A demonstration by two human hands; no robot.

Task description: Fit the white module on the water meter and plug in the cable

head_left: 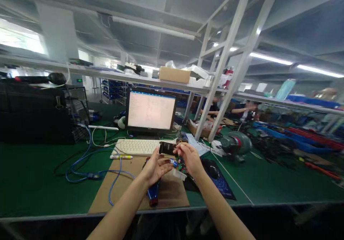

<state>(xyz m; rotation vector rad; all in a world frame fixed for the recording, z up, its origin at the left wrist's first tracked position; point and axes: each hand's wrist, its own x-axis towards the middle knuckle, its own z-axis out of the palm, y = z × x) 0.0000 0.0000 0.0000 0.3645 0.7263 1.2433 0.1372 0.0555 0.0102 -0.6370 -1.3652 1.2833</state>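
My left hand [156, 169] is palm up with its fingers spread, and its thumb comes close to the left edge of a small black rectangular panel [167, 148]. My right hand [190, 158] has thumb and forefinger pinched at the panel's right edge. Beneath the hands, a blue handle-shaped part [153, 194] with a dark red end lies on a cardboard sheet [172, 195]. A small blue part [174, 163] shows between the hands, near a translucent plastic piece [178, 175]. The fingers hide parts of these things, and fine detail is blurred.
Behind the hands are a cream keyboard [135, 147] and a lit monitor [150, 110]. A yellow-and-white marker [121, 157] and blue cable [90, 161] lie left. A mouse [212, 168] and green motor-like machine [236, 143] stand right, beside shelf posts [225, 60]. Other people sit beyond.
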